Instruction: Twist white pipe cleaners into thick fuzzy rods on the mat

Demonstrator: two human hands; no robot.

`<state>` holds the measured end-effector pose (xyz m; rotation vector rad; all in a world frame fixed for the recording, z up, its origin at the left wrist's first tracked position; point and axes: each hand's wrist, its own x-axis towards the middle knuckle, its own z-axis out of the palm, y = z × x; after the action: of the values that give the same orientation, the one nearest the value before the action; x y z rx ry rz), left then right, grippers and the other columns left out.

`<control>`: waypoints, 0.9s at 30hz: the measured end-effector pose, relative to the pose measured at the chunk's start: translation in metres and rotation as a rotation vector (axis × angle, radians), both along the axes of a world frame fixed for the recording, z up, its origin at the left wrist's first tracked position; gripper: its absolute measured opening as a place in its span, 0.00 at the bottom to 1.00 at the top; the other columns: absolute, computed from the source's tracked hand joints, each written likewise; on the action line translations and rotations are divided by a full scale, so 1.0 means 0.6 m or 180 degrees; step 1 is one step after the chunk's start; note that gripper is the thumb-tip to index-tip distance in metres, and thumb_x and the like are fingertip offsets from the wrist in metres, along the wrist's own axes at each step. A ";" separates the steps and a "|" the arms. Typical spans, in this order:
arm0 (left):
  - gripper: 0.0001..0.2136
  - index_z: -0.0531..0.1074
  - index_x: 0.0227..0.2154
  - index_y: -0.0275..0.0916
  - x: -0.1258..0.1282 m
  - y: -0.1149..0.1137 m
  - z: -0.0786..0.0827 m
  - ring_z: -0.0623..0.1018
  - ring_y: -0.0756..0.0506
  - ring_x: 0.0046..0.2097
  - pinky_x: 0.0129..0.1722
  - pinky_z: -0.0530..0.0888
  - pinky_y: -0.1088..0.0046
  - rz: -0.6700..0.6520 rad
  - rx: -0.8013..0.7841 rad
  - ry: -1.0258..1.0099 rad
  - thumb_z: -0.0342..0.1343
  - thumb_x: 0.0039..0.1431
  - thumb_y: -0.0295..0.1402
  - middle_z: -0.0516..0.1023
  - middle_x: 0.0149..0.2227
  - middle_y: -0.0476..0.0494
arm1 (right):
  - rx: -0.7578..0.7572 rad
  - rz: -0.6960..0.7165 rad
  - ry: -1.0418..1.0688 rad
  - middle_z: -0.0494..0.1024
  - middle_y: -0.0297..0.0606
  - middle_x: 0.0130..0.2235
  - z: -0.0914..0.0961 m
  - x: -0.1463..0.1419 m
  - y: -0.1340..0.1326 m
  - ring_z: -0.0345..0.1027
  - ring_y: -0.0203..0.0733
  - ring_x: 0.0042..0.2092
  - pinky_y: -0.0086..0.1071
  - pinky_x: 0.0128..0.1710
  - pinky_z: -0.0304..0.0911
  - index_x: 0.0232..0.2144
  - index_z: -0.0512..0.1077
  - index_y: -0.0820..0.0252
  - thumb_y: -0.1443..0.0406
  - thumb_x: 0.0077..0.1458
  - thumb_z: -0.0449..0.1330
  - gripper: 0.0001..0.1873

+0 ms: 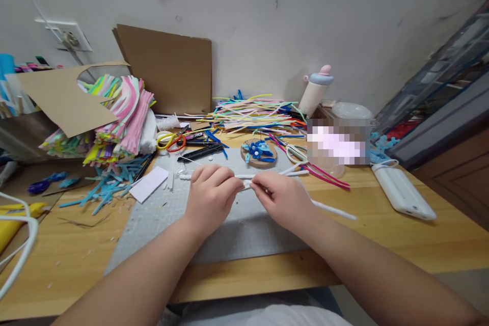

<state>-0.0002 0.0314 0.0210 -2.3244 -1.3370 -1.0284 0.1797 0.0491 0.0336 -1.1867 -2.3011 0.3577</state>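
Note:
My left hand (211, 194) and my right hand (283, 196) meet over a grey cutting mat (244, 229). Both pinch a white pipe cleaner (244, 178) between them, fingers closed on it. A long end of a white pipe cleaner (336, 210) trails out to the right from under my right hand. Just beyond the hands lies a round wooden disc with blue pipe-cleaner flowers (259, 152).
A heap of coloured pipe cleaners (254, 112) lies at the back, bundles (122, 117) and cardboard (168, 66) at the left. Scissors (172, 141), a black tool (200, 152), blue scraps (103, 186), a bottle (315, 91) and a white power bank (403, 191) surround the mat.

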 end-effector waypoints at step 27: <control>0.04 0.74 0.26 0.45 0.008 -0.009 0.004 0.69 0.42 0.42 0.44 0.53 0.59 0.0211 -0.0114 -0.0362 0.56 0.54 0.32 0.78 0.33 0.50 | -0.0147 0.0151 -0.0181 0.72 0.32 0.25 -0.003 0.001 0.000 0.61 0.34 0.27 0.27 0.25 0.47 0.27 0.68 0.57 0.64 0.57 0.52 0.09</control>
<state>0.0044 0.0262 0.0234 -2.2607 -1.4757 -1.1402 0.1801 0.0491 0.0319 -1.1802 -2.3851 0.4013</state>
